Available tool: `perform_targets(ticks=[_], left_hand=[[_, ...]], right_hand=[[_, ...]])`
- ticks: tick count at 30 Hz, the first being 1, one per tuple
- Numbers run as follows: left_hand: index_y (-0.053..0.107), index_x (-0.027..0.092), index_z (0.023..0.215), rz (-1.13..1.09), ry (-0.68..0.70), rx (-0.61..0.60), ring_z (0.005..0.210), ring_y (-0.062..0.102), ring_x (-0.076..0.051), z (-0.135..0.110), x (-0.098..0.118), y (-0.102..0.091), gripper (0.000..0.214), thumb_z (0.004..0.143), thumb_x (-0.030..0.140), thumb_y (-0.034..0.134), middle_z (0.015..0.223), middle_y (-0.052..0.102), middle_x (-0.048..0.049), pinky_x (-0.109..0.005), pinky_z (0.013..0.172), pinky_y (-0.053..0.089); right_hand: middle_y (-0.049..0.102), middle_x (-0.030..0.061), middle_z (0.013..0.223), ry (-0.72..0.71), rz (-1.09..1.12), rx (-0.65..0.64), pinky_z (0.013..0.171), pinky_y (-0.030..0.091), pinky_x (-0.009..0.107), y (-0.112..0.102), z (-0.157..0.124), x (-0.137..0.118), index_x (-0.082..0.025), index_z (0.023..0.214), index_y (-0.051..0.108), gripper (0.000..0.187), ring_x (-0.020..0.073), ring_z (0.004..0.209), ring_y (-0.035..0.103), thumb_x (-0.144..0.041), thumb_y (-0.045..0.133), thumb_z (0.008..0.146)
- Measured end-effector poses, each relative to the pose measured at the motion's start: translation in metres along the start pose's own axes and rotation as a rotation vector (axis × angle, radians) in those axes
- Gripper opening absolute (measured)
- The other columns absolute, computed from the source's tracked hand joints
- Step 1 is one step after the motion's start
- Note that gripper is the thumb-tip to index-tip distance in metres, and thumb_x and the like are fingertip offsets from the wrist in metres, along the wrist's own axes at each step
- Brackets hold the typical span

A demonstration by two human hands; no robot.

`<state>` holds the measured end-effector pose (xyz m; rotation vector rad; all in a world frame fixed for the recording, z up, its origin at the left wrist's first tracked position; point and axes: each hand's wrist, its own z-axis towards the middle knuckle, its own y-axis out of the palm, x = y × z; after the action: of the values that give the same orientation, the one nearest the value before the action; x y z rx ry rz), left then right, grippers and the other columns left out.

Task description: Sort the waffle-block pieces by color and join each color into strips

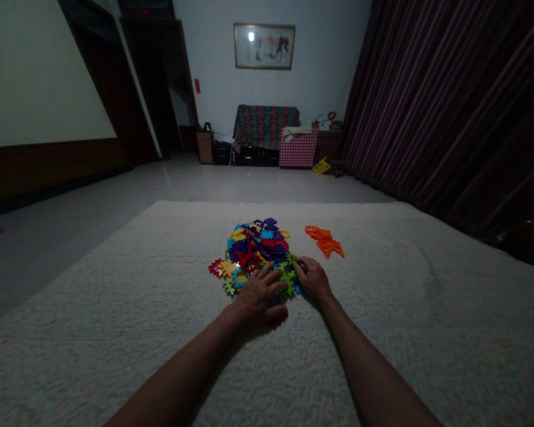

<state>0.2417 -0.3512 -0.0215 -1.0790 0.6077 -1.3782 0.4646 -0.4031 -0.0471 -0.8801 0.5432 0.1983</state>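
A heap of notched plastic puzzle pieces in purple, red, yellow, blue and green lies in front of me. Across the near side of the heap rests my left hand, its fingers spread over the pieces. A red piece shows beside its thumb. My right hand is at the heap's right edge, fingers curled down by green pieces and a blue one; its fingertips are partly hidden, so I cannot tell whether it grips one. Apart from the heap, to the right, lie several orange pieces.
A pale quilted cover lies under everything. Beyond its far edge is a tiled floor, with a low cabinet and a checked cloth by the wall. A dark curtain hangs on the right.
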Motion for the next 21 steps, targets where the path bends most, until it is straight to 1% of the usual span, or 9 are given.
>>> perform_targets(ticks=[7, 10, 13, 18, 21], left_hand=[[0.060, 0.023, 0.126, 0.007, -0.012, 0.016, 0.142, 0.035, -0.036, 0.002, -0.003, 0.003, 0.045, 0.082, 0.034, 0.066, 0.141, 0.055, -0.0124, -0.060, 0.111, 0.038], [0.061, 0.022, 0.122, 0.011, -0.010, 0.044, 0.141, 0.037, -0.035, 0.002, -0.003, 0.004, 0.040, 0.084, 0.032, 0.064, 0.138, 0.057, -0.0122, -0.058, 0.111, 0.039], [0.060, 0.023, 0.123, 0.014, -0.002, 0.068, 0.140, 0.038, -0.034, 0.000, -0.002, 0.003, 0.039, 0.085, 0.032, 0.062, 0.137, 0.058, -0.0114, -0.057, 0.112, 0.040], [0.061, 0.022, 0.121, 0.021, 0.003, 0.096, 0.136, 0.044, -0.030, -0.003, 0.002, 0.000, 0.034, 0.088, 0.030, 0.059, 0.133, 0.060, -0.0110, -0.053, 0.112, 0.042], [0.063, 0.022, 0.118, 0.023, -0.012, 0.119, 0.130, 0.050, -0.029, -0.006, 0.003, -0.003, 0.030, 0.089, 0.030, 0.057, 0.129, 0.064, -0.0110, -0.053, 0.109, 0.043]], right_hand=[[0.069, 0.0109, 0.104, 0.009, -0.007, 0.002, 0.095, 0.044, 0.038, 0.003, -0.004, 0.001, -0.019, 0.101, 0.064, 0.024, 0.0233, 0.100, 0.060, -0.030, 0.048, 0.088], [0.069, 0.0108, 0.104, 0.010, -0.027, -0.004, 0.095, 0.043, 0.038, 0.002, -0.005, -0.002, -0.019, 0.103, 0.063, 0.023, 0.0241, 0.102, 0.059, -0.028, 0.047, 0.089], [0.068, 0.0107, 0.105, -0.003, -0.052, -0.028, 0.095, 0.043, 0.040, 0.000, -0.007, -0.005, -0.020, 0.105, 0.062, 0.024, 0.0252, 0.102, 0.058, -0.028, 0.045, 0.090], [0.066, 0.0100, 0.119, -0.016, -0.026, -0.064, 0.100, 0.038, 0.042, -0.001, -0.010, -0.008, -0.022, 0.115, 0.060, 0.029, 0.0256, 0.114, 0.056, -0.026, 0.042, 0.092], [0.065, 0.0088, 0.123, -0.036, 0.023, -0.089, 0.101, 0.038, 0.042, -0.002, -0.011, -0.011, -0.024, 0.118, 0.059, 0.031, 0.0243, 0.118, 0.055, -0.024, 0.041, 0.092]])
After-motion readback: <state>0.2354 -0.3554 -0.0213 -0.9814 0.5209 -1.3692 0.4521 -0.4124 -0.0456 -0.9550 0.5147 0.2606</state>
